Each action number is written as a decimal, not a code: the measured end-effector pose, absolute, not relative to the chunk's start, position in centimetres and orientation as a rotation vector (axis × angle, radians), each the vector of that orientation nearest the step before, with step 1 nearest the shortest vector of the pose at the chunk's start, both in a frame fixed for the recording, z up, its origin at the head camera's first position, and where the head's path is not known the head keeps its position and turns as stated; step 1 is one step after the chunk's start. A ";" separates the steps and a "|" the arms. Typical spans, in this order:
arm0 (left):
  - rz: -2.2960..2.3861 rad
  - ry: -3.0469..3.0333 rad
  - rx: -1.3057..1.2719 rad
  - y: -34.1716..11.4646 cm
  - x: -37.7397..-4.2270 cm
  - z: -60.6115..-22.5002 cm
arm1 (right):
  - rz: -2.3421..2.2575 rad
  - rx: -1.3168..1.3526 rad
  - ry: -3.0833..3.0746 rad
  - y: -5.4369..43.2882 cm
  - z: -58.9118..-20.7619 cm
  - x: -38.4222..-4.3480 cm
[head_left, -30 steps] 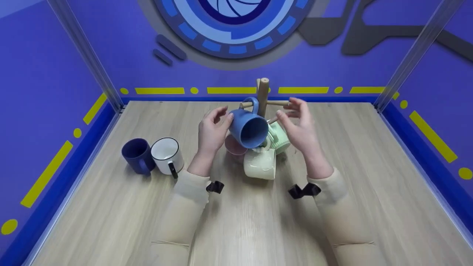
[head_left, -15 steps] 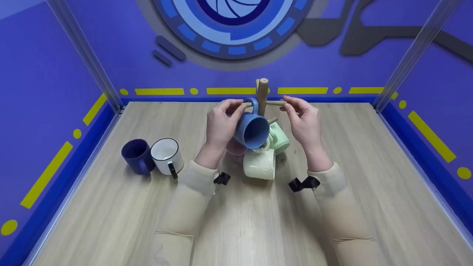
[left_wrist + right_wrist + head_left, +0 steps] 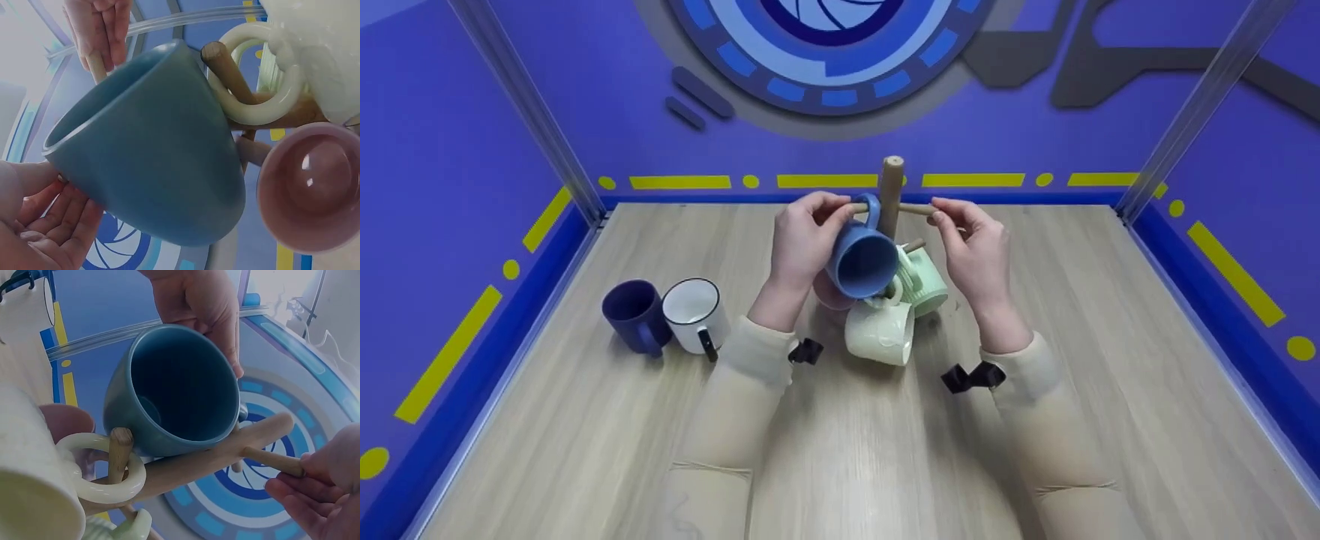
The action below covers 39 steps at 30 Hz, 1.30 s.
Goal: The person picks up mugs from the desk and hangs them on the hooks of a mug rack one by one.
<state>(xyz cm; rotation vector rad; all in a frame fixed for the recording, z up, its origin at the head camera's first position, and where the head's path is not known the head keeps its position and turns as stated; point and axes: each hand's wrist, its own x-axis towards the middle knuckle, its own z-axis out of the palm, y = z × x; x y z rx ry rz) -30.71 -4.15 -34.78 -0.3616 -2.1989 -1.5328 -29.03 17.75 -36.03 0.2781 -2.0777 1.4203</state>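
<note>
Blue mug (image 3: pixel 862 266) hangs by its handle (image 3: pixel 873 210) on the upper left peg (image 3: pixel 860 208) of the mug tree (image 3: pixel 891 184), between my hands but nearer the left hand (image 3: pixel 802 240), mouth tilted toward me. Left pinches that peg's tip; right hand (image 3: pixel 979 251) pinches the opposite peg (image 3: pixel 916 209).

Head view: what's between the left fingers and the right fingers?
Left to right in the head view: the left peg, running through the handle of the blue mug, then the wooden post, then the right peg.
</note>
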 end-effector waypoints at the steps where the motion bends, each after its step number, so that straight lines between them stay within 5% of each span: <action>1: -1.543 -2.203 -0.353 -4.2 -30.9 -34.7 | 1.412 0.286 -2.076 17.7 -36.0 -28.9; 39: -1.415 -2.431 -0.166 -4.3 -35.8 -32.5 | 1.063 0.515 -2.004 13.2 -36.4 -26.2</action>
